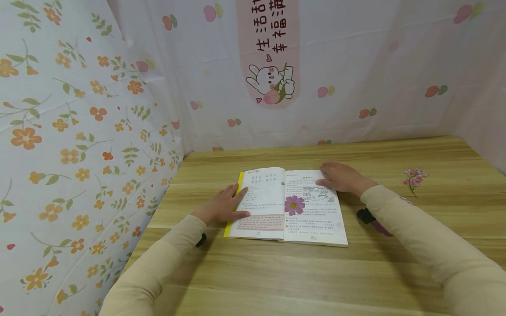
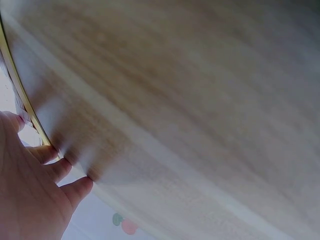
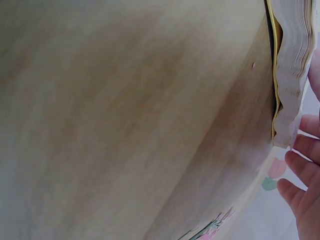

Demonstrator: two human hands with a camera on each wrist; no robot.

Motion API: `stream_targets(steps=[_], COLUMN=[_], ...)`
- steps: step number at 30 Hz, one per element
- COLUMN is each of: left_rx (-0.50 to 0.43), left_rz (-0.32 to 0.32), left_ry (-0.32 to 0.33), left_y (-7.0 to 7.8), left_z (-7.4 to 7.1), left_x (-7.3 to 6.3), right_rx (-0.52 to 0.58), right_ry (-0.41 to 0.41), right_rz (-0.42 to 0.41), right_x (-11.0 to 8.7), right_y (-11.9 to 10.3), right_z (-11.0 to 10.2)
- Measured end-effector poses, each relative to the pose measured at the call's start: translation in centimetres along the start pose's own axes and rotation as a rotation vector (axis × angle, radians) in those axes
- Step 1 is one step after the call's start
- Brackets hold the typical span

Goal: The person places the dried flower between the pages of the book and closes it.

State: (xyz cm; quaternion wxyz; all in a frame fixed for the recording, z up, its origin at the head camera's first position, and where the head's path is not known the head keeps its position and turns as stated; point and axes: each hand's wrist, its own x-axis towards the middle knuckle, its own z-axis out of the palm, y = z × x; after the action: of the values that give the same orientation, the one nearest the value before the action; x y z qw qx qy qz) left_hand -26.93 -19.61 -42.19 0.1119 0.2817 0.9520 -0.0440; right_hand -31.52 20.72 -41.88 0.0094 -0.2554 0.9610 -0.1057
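An open book [image 1: 261, 202] with printed pages and a yellow cover edge lies on the wooden table. One purple flower [image 1: 294, 205] rests on its right page, near the fold. My left hand [image 1: 223, 205] is at the book's left edge, thumb over the page margin and fingers spread; the left wrist view shows these fingertips [image 2: 80, 187] down at the table. At the upper right corner of the book, my right hand [image 1: 343, 177] rests with loosely extended fingers. The right wrist view shows the thick page block [image 3: 294, 65] beside that hand's fingers.
A pink flower sprig [image 1: 415, 180] lies on the table [image 1: 245, 276] to the right. Under the right forearm, a purple thing [image 1: 381, 228] is partly hidden next to a black wrist device [image 1: 365, 216]. Patterned curtains [image 1: 356, 66] stand behind and at the left.
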Motion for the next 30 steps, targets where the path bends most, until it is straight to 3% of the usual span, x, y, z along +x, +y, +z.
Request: stream_targets(steps=[14, 18, 25, 30], left_rx=[0.009, 0.015, 0.015, 0.017], left_rz=[-0.001, 0.004, 0.009, 0.005], left_ry=[-0.002, -0.001, 0.008, 0.006], left_y=[-0.1, -0.1, -0.1, -0.1], left_z=[0.1, 0.1, 0.1, 0.1], left_x=[0.1, 0.1, 0.1, 0.1], right_rx=[0.102, 0.189, 0.461, 0.598], right_ry=[0.103, 0.111, 0.129, 0.146], right_rz=[0.008, 0.059, 0.143, 0.191], right_x=[0.1, 0.2, -0.1, -0.9], right_y=[-0.1, -0.2, -0.5, -1.2], right_z=[-0.2, -0.4, -1.2, -1.9])
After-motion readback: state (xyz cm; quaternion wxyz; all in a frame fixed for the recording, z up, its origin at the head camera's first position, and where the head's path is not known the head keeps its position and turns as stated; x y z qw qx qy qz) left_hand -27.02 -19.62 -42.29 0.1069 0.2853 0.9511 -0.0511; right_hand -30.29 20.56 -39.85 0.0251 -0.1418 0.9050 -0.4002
